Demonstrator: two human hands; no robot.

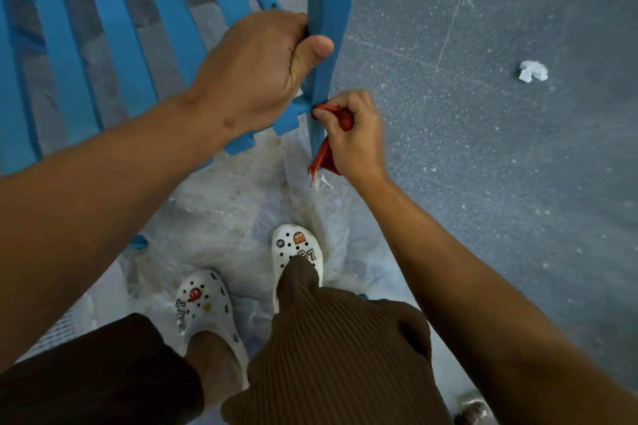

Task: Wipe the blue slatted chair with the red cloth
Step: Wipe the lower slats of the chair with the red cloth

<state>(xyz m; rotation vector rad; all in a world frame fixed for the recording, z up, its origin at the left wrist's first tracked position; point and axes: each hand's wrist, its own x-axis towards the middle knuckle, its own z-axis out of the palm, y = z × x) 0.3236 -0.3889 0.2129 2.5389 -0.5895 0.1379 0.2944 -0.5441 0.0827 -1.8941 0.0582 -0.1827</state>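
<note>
Two white clogs [207, 307] stand on clear plastic sheeting [221, 214] at six o'clock. Higher, the right hand [352, 131] pinches the red cloth [331, 145] against the blue slatted chair [103, 28], whose frame the left hand [255, 69] grips. One white scrap [533, 71] lies at two o'clock.

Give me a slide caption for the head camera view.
Left hand steadies the blue slatted chair; right hand presses the red cloth against it.

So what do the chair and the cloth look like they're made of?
The blue slatted chair looks like moulded plastic: uniform matte colour, smooth rounded slats, moulded holes. The red cloth, bunched in the right hand, looks like thin woven fabric; it crumples softly with a frayed edge.
</note>
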